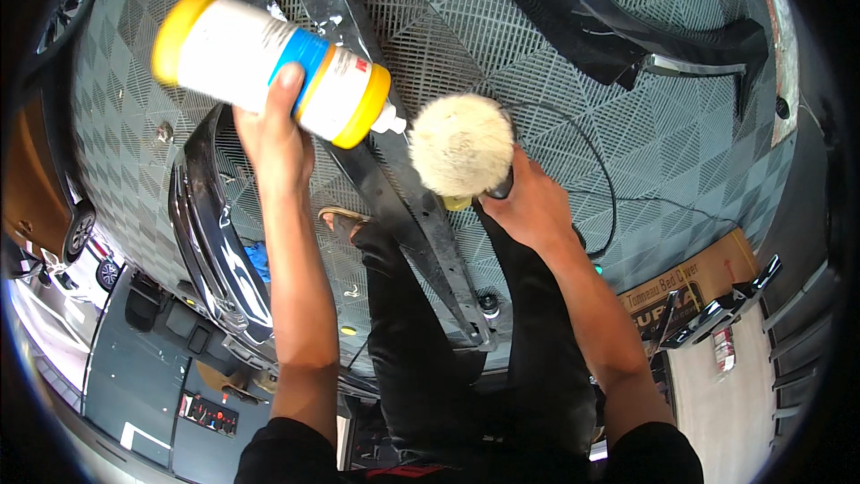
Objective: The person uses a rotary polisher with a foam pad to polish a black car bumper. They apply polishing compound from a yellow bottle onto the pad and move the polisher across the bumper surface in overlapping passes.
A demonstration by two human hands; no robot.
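My left hand (276,134) is wrapped round a large white squeeze bottle (235,52) with yellow ends and a blue band. The bottle lies tipped on its side, its white nozzle (389,120) pointing right and slightly down. Just right of the nozzle is the round cream wool pad (460,145) of a polisher, its fluffy face turned up toward me. Closed round the polisher's dark body (503,185) is my right hand (537,206); the pad hides part of the tool. Nozzle tip and pad edge are very close; whether they touch I cannot tell.
Below my hands runs a long black metal stand (408,184) between my legs. A glossy black bumper (219,233) lies left, a dark car body part (609,22) upper right. The black cord (613,206) loops across the grey tile floor. A cardboard box (708,278) sits lower right.
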